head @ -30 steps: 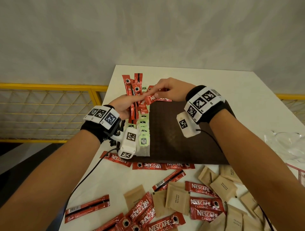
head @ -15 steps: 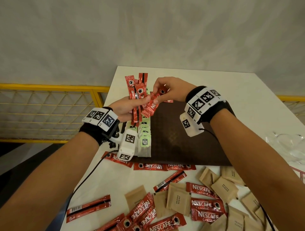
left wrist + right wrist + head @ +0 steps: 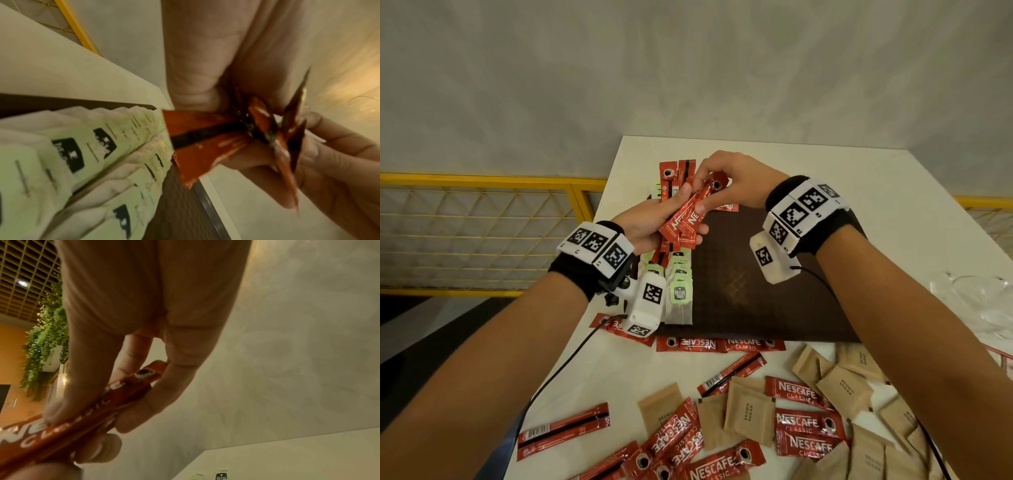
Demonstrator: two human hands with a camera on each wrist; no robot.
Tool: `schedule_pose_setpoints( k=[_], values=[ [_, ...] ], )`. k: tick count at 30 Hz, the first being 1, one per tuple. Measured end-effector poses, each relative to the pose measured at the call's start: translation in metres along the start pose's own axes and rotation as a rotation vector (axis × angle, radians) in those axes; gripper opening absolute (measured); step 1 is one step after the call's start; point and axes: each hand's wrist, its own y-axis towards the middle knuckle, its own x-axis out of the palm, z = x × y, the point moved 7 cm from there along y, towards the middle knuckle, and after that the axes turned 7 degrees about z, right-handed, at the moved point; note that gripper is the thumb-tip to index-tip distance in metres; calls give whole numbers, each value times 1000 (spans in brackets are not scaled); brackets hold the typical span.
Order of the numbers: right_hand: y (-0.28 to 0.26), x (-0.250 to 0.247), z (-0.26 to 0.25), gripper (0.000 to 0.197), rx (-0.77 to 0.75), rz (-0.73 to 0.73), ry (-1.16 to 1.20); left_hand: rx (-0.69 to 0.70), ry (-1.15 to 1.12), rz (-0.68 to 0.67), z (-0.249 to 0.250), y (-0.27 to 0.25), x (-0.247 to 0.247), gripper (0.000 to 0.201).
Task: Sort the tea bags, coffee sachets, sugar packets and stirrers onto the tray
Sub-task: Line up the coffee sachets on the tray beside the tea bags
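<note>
Coffee sachets (image 3: 681, 219) sit bunched in the left hand (image 3: 643, 226), fingers curled round them. Right hand (image 3: 732, 181) pinches their top end. They slant longways above the tray (image 3: 756, 291), right below the fingers.

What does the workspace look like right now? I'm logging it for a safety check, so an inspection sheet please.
Surface: white table, dark brown tray on it.
Job's things: tea bags in rows along the tray's left side; coffee sachets and brown sugar packets loose on the table; stirrers: nothing seen.
Clutter: clear plastic bag at the right edge.
Hands: left hand and right hand both hold a bunch of sachets above the tray.
Cables: black wrist cables trailing over the table.
Surroundings: grey wall, yellow railing.
</note>
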Motion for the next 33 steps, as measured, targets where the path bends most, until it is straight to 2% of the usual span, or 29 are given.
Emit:
schedule_pose_setpoints(
  k=[3,5,10,13,15,19,23,26,29,33],
  values=[
    [-1,3,0,24,26,-41,20,-6,-1,-29,2,-3,1,36],
    [-3,2,3,24,74,-47,120,-15,-12,-20,1,-3,-2,35],
    [-6,-8,23,22,177,53,221,-49,-73,84,-1,-2,-19,34],
    [-8,-3,31,19,211,33,250,-72,-27,34,1,-5,-17,32],
    [-9,0,32,18,203,15,234,-83,-10,0,2,-5,-14,35],
    [-8,-4,27,16,118,29,26,-70,3,32,5,-3,-13,23],
    [-11,-2,24,14,132,-31,125,-47,-12,24,6,-1,-9,29],
    [-12,-4,26,21,161,78,276,-19,-90,14,8,-1,-5,25],
    [-14,-5,31,29,175,202,395,23,-144,71,13,-2,-6,21],
    [-20,0,40,32,248,273,458,53,-204,122,14,-2,-9,19]
  ],
)
